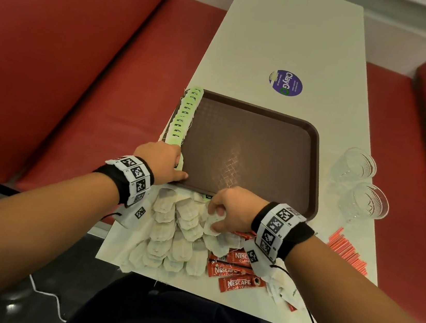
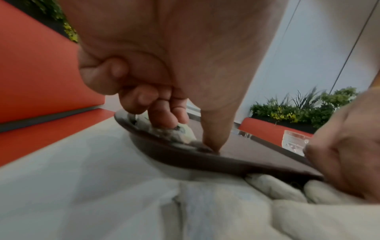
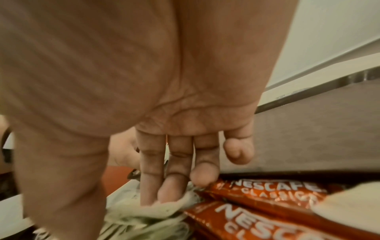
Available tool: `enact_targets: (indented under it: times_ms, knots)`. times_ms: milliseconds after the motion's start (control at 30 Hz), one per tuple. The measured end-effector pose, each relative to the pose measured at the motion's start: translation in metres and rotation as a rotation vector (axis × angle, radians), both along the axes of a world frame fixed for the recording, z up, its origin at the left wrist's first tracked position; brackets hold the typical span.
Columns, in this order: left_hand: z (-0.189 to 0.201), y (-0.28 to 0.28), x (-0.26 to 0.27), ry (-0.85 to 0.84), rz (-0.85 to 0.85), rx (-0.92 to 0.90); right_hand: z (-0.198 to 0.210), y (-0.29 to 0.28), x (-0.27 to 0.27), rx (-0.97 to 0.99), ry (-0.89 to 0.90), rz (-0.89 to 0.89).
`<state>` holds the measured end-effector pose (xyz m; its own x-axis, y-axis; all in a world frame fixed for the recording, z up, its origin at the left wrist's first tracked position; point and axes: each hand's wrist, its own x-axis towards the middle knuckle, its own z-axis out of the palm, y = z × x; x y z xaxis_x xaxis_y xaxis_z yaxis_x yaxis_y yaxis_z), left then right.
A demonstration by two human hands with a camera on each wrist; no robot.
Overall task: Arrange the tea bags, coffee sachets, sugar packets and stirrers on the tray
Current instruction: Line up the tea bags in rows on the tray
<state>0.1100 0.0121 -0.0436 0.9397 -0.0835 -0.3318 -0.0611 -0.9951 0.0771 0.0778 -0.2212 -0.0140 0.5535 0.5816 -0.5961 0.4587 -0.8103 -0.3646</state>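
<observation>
On the white table [image 1: 291, 30] between red bench seats [image 1: 67, 42], the brown tray [image 1: 318, 159] sits mid-surface, its floor mostly bare. Row of green-tagged tea bags [image 1: 185, 114] overlaps along the tray's left rim. Loose pile of tea bags [image 1: 174, 237] lies on the table just short of the tray's near edge; red Nescafé coffee sachets [image 1: 232, 271] lie beside the pile to the right, red stirrers [image 1: 346, 250] further right, two clear glasses [image 1: 363, 186] beside the tray's right rim. No sugar packets identified with certainty.

Left hand [image 1: 161, 161]: fingers curled down onto the nearest bag of the row at the tray's near-left corner, thumb tip on the rim; reads as pinning it, not lifting. Right hand [image 1: 232, 208]: thumb and fingertips closing on one bag at the top of the pile; wrist view shows fingertips sunk into the paper edge.

Step in hand, as judged: extend the row.
- Take a single bag; strings look liable to tangle and drag neighbours.
- Keep the left hand pressing, so the laid row does not shift.
- Lay the new bag overlapping the last, tag up, same spacing.
</observation>
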Motion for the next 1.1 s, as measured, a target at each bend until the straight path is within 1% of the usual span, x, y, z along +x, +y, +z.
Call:
enact_targets:
  times_ms: [100, 200, 267, 333, 400, 433, 500, 567, 633, 767, 867, 1000, 1100]
  knots:
    - [0.001, 0.001, 0.001, 0.014, -0.003, 0.029, 0.001, -0.001, -0.001, 0.015, -0.003, -0.001]
    - [0.004, 0.006, 0.001, 0.021, -0.002, 0.010, 0.003, -0.002, -0.001, 0.044, 0.004, -0.005]
    - [0.008, 0.006, -0.003, -0.015, -0.035, -0.038, 0.002, -0.004, -0.001, 0.055, -0.022, 0.001]
    - [0.015, 0.004, -0.010, -0.036, -0.112, -0.148, 0.000, -0.005, 0.000, 0.022, -0.058, 0.034]
    - [0.024, -0.003, -0.021, 0.027, -0.240, -0.246, -0.002, -0.007, 0.001, -0.011, -0.078, 0.058]
    - [0.027, -0.007, -0.028, 0.077, -0.309, -0.262, -0.003, -0.007, 0.001, -0.018, -0.082, 0.062]
    - [0.027, -0.015, -0.040, 0.156, -0.429, -0.219, -0.003, -0.008, 0.001, -0.022, -0.085, 0.071]
    - [0.023, -0.021, -0.049, 0.192, -0.491, -0.132, -0.003, -0.006, 0.001, -0.018, -0.104, 0.093]
    - [0.019, -0.024, -0.054, 0.185, -0.506, -0.098, -0.002, -0.005, 0.001, -0.013, -0.133, 0.091]
    - [0.020, -0.028, -0.056, 0.120, -0.510, -0.063, -0.004, -0.004, 0.004, 0.010, -0.157, 0.006]
    - [0.022, -0.029, -0.057, 0.074, -0.488, -0.051, -0.007, -0.005, 0.003, 0.093, -0.183, -0.058]
    - [0.030, -0.021, -0.047, -0.020, -0.410, -0.141, -0.005, -0.006, 0.001, 0.320, -0.209, -0.163]
    - [0.038, -0.014, -0.036, -0.043, -0.363, -0.250, -0.002, -0.004, 0.003, 0.412, -0.202, -0.253]
